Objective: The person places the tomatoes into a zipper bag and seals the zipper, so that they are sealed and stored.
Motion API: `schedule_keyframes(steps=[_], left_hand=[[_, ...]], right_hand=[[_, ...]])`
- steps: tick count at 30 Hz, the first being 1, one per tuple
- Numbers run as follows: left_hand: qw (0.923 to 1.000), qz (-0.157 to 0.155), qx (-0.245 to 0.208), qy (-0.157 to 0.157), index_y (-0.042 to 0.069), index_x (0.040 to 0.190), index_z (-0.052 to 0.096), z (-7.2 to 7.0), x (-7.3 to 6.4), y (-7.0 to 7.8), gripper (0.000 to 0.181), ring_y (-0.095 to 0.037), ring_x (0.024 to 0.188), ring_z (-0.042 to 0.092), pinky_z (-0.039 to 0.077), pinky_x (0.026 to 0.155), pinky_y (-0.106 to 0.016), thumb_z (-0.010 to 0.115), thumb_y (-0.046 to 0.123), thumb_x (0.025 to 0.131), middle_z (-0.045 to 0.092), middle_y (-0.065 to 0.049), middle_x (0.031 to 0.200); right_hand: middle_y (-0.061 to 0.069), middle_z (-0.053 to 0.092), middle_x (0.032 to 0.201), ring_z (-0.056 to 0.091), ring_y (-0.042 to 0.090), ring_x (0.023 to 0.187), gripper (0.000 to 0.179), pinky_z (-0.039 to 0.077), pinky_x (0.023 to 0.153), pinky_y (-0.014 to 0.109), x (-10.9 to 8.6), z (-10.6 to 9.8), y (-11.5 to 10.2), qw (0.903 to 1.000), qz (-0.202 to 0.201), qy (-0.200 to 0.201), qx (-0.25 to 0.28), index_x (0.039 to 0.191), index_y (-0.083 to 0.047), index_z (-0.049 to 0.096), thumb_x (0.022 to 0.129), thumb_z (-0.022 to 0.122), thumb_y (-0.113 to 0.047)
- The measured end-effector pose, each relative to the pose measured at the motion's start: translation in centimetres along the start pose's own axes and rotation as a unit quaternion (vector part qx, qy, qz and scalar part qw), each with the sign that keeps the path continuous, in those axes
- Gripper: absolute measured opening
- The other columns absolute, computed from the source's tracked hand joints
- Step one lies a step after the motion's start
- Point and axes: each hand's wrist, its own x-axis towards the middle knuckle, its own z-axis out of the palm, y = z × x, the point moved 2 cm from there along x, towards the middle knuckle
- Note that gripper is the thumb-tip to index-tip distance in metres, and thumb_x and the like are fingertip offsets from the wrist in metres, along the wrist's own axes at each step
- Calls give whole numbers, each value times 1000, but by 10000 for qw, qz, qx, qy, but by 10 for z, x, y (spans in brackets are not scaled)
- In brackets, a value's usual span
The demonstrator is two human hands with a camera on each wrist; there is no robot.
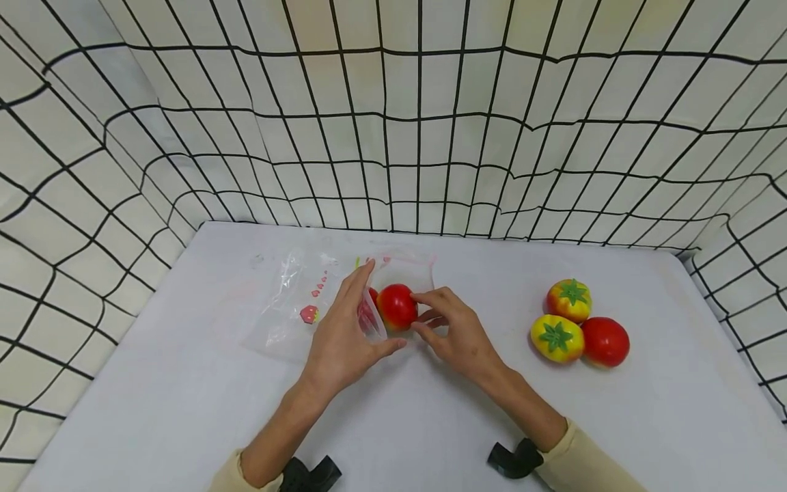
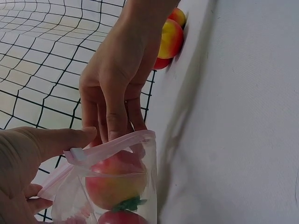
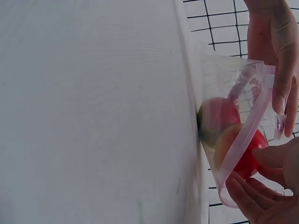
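A clear zip bag (image 1: pixel 279 324) with a pink rim and strawberry prints lies on the table, its mouth facing right. My left hand (image 1: pixel 344 342) holds the bag by its mouth, thumb and fingers spread apart; in the left wrist view the thumb (image 2: pixel 77 139) is by the slider (image 2: pixel 79 155). My right hand (image 1: pixel 458 331) pinches a shiny red toy tomato (image 1: pixel 397 307) with thumb and fingertips at the mouth. In the right wrist view this tomato (image 3: pixel 238 150) is partly inside the bag, against another tomato (image 3: pixel 219 116) deeper in.
On the table's right lie a red tomato (image 1: pixel 605 342) and two yellow-red ones with green leaf tops, a front one (image 1: pixel 562 348) and a rear one (image 1: pixel 562 307). A black wire grid (image 1: pixel 418 164) backed with white stands around the white table (image 1: pixel 184 410).
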Motion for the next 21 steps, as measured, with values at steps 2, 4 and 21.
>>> schedule_keyframes(steps=[2, 4, 21], left_hand=[[10000, 9, 25, 4, 18, 165, 28, 0, 0, 0, 119, -35, 149, 46, 58, 102, -54, 98, 25, 68, 39, -11, 166], [10000, 12, 24, -2, 18, 165, 28, -1, 1, 0, 119, -34, 149, 46, 57, 103, -54, 98, 26, 69, 39, -10, 166], [9999, -129, -41, -57, 20, 165, 28, 0, 1, -1, 119, -34, 152, 43, 58, 101, -55, 97, 24, 69, 38, -10, 166]], right_hand=[[9, 67, 123, 76, 23, 103, 52, 65, 91, 39, 0, 0, 1, 9999, 9, -83, 83, 139, -13, 66, 89, 79, -2], [11, 67, 123, 76, 24, 106, 51, 65, 92, 39, 1, 0, 2, 9997, 9, -166, 161, 140, -12, 66, 91, 77, -1], [13, 68, 131, 74, 23, 116, 41, 63, 97, 40, 1, -32, 5, 9981, 94, -405, 454, 137, -12, 65, 97, 70, -3]])
